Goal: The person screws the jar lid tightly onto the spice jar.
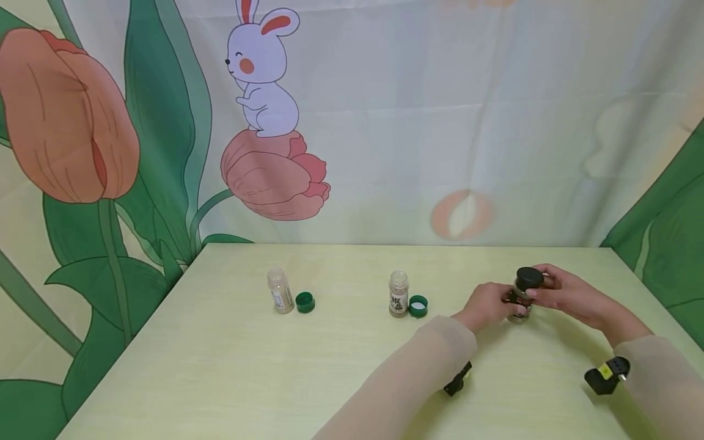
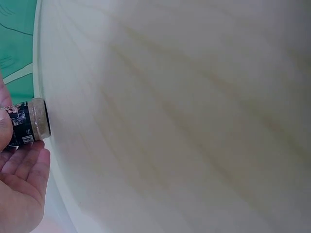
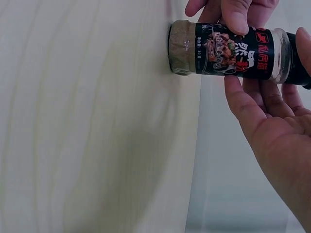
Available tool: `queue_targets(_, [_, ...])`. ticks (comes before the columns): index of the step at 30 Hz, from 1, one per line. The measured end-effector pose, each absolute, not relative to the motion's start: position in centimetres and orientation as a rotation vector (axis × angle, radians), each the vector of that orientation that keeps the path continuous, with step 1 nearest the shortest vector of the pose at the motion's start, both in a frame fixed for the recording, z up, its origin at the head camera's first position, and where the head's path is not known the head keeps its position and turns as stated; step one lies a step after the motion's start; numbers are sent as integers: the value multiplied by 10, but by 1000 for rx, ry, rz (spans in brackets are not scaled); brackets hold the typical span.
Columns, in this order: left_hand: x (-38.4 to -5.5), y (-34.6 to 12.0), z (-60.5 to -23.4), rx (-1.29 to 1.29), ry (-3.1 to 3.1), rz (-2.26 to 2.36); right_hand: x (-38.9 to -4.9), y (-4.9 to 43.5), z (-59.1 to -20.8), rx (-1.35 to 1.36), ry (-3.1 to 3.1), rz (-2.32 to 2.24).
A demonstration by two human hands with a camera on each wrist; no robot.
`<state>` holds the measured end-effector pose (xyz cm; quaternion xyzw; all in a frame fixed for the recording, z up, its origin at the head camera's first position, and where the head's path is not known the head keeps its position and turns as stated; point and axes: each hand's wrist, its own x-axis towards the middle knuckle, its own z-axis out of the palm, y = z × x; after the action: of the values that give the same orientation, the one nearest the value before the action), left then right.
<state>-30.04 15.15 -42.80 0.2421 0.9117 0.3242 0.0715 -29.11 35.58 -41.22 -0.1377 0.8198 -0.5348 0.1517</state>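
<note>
Toward the right of the table, both hands are on a spice jar [image 3: 233,53] with a black cap [image 1: 529,278] and a black label with a food picture. My left hand [image 1: 488,305] grips the jar's labelled body from the left. From the other side my right hand [image 1: 572,296] holds it near the neck, the thumb [image 3: 305,51] lying at the cap. Brown contents show through the clear base [image 2: 40,119] in the left wrist view. The jar stands upright, its base close over the table.
At the table's left is an uncapped clear jar [image 1: 281,292] with a green cap [image 1: 305,302] beside it. Mid-table stands another uncapped jar [image 1: 398,295], its green cap [image 1: 418,306] to the right. A printed curtain [image 1: 385,153] hangs behind the table [image 1: 220,366].
</note>
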Motion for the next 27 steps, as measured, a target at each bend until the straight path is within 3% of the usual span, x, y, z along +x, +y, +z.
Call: queue_targets(27, [-300, 151, -428, 752, 2720, 1010, -290, 365, -414, -486, 2171, -1642])
